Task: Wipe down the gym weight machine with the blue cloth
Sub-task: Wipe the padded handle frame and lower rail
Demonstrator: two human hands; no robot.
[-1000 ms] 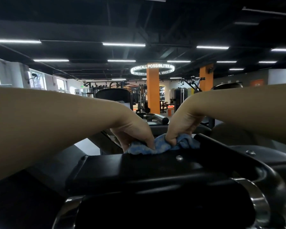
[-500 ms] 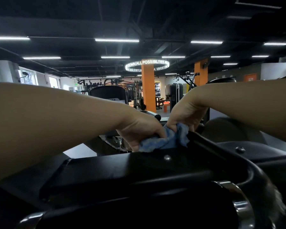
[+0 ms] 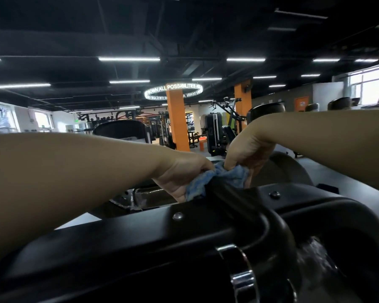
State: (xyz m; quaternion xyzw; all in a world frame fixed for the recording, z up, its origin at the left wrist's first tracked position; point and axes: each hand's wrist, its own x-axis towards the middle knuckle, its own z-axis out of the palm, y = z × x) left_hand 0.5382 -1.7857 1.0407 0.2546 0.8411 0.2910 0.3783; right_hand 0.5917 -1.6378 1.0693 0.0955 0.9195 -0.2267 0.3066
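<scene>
I see soft blue terry cloth [image 3: 217, 179] draped over black curved machine bar [image 3: 232, 193] | L hand [image 3: 182, 173] + R hand [image 3: 245, 154] both pinch its ends | light, limp, prob. bunches; I'd grip near bar, far side.

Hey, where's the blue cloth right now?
In the head view the blue cloth is just right of centre, draped over the black bar of the weight machine, held between the left hand and the right hand.

Both forearms are bare right up to the edge of view, no sleeves, watch, bands or gloves on them, and the left hand [image 3: 182, 173] and right hand [image 3: 245, 154] show no rings from here.
</scene>
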